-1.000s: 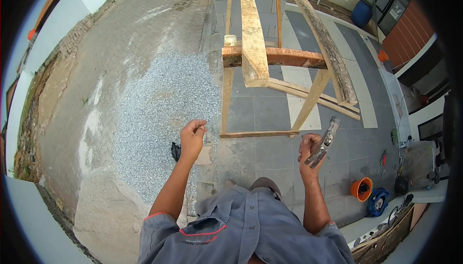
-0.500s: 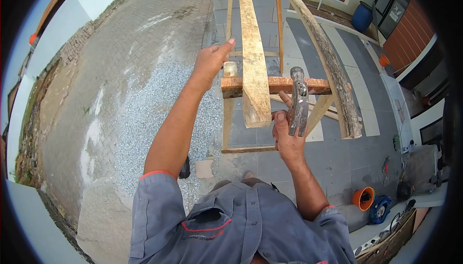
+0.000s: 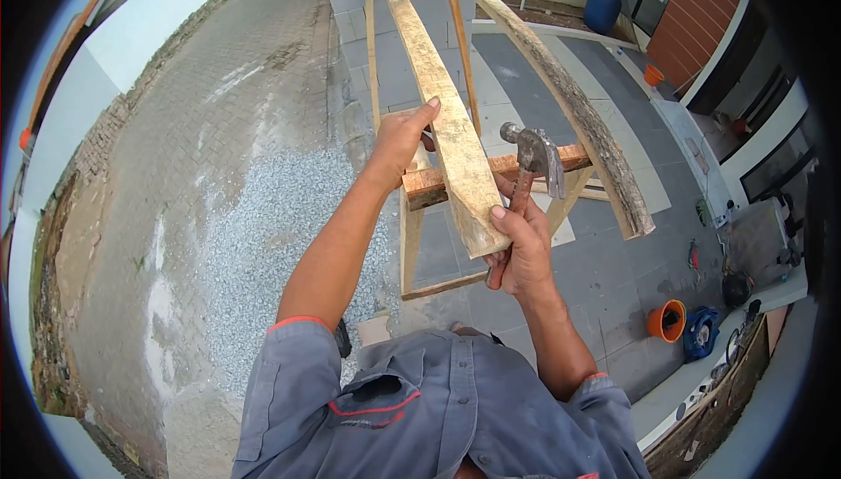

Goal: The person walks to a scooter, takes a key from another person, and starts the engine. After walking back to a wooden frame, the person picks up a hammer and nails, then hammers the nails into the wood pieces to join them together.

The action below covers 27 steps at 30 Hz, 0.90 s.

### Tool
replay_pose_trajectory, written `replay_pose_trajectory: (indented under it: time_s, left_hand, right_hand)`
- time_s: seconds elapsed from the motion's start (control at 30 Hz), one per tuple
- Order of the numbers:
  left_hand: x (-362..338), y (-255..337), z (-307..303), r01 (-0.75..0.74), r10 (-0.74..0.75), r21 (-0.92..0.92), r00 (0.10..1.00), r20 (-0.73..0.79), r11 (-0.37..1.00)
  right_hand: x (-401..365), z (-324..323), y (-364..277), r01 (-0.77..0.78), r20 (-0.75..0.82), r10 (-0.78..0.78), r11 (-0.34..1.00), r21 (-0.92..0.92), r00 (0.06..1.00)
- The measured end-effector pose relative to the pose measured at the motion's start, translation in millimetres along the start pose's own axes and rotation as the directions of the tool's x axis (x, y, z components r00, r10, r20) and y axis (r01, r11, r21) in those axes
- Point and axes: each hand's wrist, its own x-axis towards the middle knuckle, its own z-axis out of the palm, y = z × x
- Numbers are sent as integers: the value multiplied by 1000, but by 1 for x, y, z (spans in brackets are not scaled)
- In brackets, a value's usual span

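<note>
My left hand grips the left edge of a long pale wooden beam, thumb on top. My right hand is closed round the handle of a claw hammer, its head pointing up, and its thumb presses the beam's near end. The beam lies across a reddish wooden crosspiece. To the right, a second beam with a bark edge rests on the same crosspiece. Wooden legs stand below it.
Grey gravel is heaped on the paving at left. A grey block wall stands under the beams' far ends. An orange bucket and a blue item sit at lower right; a blue barrel stands far right.
My left hand has taken hold of the beam. My right hand has turned the hammer and now touches the beam's near end. The view has shifted, and the beam lies more slanted.
</note>
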Motion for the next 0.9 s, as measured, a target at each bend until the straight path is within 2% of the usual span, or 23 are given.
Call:
replay_pose_trajectory:
  time_s: [0.1,0.17,0.2,0.27,0.37,0.63,0.9]
  left_hand:
    - [1,-2,-3,3,-2,-23,1000,2,1000]
    - [-1,-4,0,-8,-1,-83,994,-109,997]
    - [-3,-5,0,-13,4,-84,994,-109,996]
    - [1,-4,10,59,-91,-304,992,-93,951]
    - [4,-11,11,32,-78,-370,991,-108,928]
    - [4,-17,7,-6,-26,-328,995,-93,945]
    - [2,-19,7,-18,-4,-416,999,-50,909]
  right_hand:
    - [-2,7,3,23,-24,-22,999,37,999]
    - [-6,14,6,5,-9,-5,999,38,1000]
    - [-9,17,8,9,-7,-9,999,36,1000]
    - [-10,16,2,6,-7,-6,1000,20,1000]
    - [-11,18,5,0,0,0,1000,13,1000]
    - [-12,19,9,9,-14,-9,997,70,1000]
    - [-11,11,13,25,1,-25,1000,8,1000]
